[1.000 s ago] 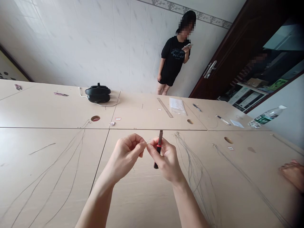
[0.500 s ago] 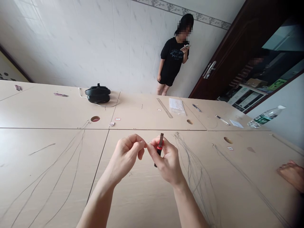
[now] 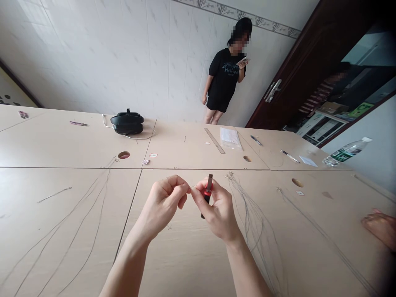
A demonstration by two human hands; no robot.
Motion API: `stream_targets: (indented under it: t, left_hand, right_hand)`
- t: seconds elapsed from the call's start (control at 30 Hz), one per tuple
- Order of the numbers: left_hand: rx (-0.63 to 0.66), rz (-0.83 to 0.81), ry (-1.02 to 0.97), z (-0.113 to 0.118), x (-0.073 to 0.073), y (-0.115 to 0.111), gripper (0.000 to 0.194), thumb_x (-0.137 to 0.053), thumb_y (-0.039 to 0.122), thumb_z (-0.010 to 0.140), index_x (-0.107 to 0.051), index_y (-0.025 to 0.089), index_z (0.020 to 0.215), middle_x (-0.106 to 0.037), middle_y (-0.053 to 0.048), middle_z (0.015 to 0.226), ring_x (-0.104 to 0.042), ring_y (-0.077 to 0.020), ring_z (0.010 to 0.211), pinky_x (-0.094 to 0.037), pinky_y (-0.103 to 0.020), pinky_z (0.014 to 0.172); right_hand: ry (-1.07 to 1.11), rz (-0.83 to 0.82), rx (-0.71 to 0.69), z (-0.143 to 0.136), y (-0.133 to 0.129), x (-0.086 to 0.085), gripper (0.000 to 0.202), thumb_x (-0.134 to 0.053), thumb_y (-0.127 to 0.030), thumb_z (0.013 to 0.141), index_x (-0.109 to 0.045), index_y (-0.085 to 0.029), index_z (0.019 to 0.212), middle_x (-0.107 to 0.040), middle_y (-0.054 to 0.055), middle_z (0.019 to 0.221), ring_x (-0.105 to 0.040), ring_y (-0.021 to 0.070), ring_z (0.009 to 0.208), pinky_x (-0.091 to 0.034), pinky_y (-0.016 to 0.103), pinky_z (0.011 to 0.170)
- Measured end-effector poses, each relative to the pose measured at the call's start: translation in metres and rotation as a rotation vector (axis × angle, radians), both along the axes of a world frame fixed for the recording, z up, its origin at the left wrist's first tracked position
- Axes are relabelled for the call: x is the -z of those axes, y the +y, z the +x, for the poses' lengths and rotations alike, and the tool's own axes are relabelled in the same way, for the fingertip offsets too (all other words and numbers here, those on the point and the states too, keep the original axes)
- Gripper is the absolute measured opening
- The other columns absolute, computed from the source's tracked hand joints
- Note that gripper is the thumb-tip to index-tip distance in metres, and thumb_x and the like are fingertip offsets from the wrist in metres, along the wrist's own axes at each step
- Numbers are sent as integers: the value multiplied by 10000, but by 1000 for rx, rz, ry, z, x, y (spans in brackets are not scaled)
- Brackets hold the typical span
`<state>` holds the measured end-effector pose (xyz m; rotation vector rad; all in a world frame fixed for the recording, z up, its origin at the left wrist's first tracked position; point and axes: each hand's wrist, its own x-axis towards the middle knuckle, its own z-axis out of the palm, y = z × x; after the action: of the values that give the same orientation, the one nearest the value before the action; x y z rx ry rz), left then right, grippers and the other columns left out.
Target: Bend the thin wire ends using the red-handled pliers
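Note:
My left hand (image 3: pixel 168 204) is closed in a pinch, its fingertips touching or almost touching those of my right hand (image 3: pixel 218 208). Between the fingertips is something thin, too small to make out clearly. A small tool with a red and black handle and a metal end (image 3: pixel 207 194) is held in my right hand, upright against the palm. Both hands are above the wooden table (image 3: pixel 185 264). To the right of my right hand lies a bundle of thin grey wires (image 3: pixel 247 206); more thin wires (image 3: pixel 82 220) spread out on the left.
A black case (image 3: pixel 127 123) with a white cable, a ruler (image 3: pixel 214 140), a plastic bag (image 3: pixel 230 138), pens (image 3: pixel 290 156) and a bottle (image 3: pixel 346 152) lie farther back. Another person's hand (image 3: pixel 379 227) rests at right. A person (image 3: pixel 225 78) stands by the wall holding a phone.

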<state>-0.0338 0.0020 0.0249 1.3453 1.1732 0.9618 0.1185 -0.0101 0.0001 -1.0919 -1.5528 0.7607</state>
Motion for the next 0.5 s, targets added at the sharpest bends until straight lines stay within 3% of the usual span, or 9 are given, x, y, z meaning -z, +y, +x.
stream_targets:
  t: [0.5]
  left_hand:
    - [-5,11,20,-1,0,0,232,-497,258,872,-513,191,650,-440,53,549,-295,-84,496,-247,-216,460]
  right_hand:
    - [0,-5,0,0,1,-1,206,-582,-319,930,-519,-216,763,-485,-25,698,-455,129,649,-399,273,645]
